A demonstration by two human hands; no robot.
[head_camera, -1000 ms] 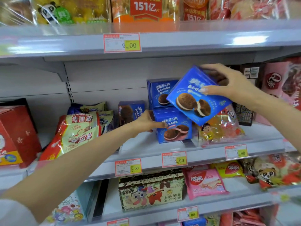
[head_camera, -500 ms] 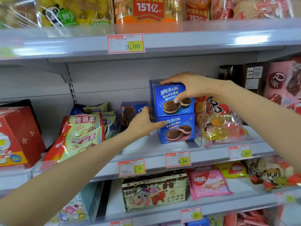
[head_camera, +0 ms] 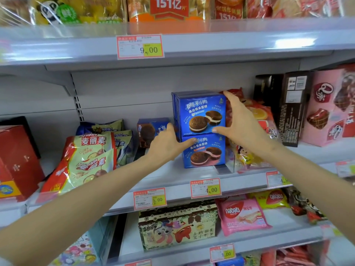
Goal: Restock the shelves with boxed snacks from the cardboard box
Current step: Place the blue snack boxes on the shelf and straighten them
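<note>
Close to done with this one placement, judging by the top blue cookie-sandwich box (head_camera: 201, 114): sits square on the lower blue cookie-sandwich box (head_camera: 203, 151), fronts flush, near the front edge of the middle shelf (head_camera: 172, 179). Looks crisp and undented, glossy blue with white script and two chocolate rounds with white filling pictured; same print on the lower box, but with pink filling. Shows more blue edges just behind the top box, so probably a second row at the back

Brackets the top box's right edge with the right hand (head_camera: 242, 121), fingers straight and spread, thumb tip on the front face, forefinger at the upper right corner: touching, not clasping. Presses the left hand (head_camera: 165, 144) against the stack's left side, thumb on the lower box's front, fingers straight; nothing held

Leaves, by the look of it, only a last nudge and a release here. No telling how many boxes remain, with the cardboard box out of view

Further out: a smaller blue box (head_camera: 151, 129) far left of the stack, green-and-red candy bags (head_camera: 90, 156) left of that, a clear divider (head_camera: 224, 167) just right of the lower box, a crinkly orange-print bag (head_camera: 257, 116) behind the right hand, a 4.00 price tag (head_camera: 205, 188) on the shelf lip below
</note>
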